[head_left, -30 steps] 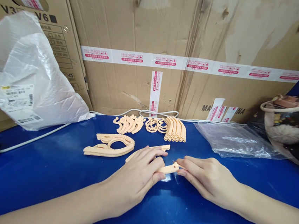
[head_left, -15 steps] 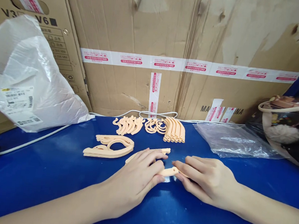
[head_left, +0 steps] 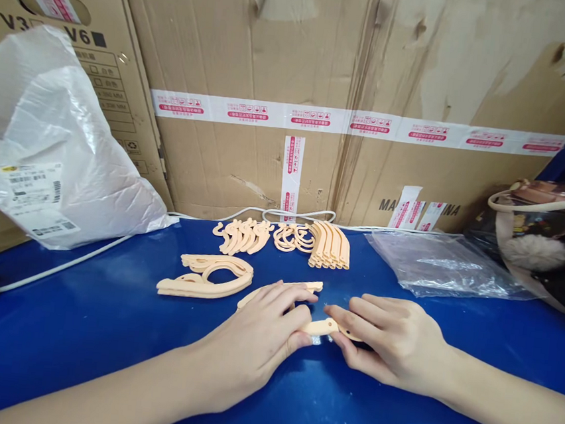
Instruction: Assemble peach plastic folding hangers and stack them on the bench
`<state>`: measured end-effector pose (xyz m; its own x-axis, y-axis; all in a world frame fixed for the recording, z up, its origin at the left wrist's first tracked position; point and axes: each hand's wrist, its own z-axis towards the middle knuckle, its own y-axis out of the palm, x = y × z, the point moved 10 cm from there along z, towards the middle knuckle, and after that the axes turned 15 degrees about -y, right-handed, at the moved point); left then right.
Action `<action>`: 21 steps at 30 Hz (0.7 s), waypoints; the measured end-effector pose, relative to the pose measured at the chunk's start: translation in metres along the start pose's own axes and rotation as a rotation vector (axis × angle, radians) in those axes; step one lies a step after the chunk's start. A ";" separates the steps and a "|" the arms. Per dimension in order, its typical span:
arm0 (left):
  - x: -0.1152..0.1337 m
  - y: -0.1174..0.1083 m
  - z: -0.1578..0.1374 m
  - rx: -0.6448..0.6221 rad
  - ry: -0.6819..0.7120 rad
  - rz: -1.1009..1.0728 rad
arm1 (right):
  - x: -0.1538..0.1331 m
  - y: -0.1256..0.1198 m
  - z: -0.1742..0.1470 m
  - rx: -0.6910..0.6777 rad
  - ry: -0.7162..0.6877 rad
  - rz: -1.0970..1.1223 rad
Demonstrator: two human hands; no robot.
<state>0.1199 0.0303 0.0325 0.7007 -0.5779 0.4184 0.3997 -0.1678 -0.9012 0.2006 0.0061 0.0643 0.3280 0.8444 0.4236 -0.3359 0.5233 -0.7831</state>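
Blue surface [head_left: 99, 354] carried a peach plastic piece [head_left: 320, 324], pinched at its ends by the fingers of the left hand [head_left: 254, 342] and right hand [head_left: 395, 339]. Uneven pressure could snap it or flick it toward the stacked pieces [head_left: 332, 245].

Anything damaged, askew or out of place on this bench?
Only the backdrop: the cardboard boxes behind the blue table have their surface torn and peeled. The peach plastic parts lie in tidy rows, and both hands, left hand and right hand, hold one peach piece.
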 end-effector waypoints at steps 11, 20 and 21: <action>0.001 -0.002 0.000 -0.025 -0.027 -0.008 | -0.002 0.000 0.000 0.009 -0.017 -0.038; 0.001 -0.004 0.001 0.004 -0.039 -0.004 | -0.001 0.002 -0.002 0.031 -0.002 0.024; 0.001 -0.004 0.000 0.003 -0.038 0.000 | -0.001 0.002 -0.002 0.030 -0.001 0.029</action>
<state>0.1193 0.0307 0.0364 0.7223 -0.5474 0.4228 0.4015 -0.1658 -0.9007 0.2013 0.0063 0.0612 0.3165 0.8596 0.4013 -0.3718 0.5015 -0.7812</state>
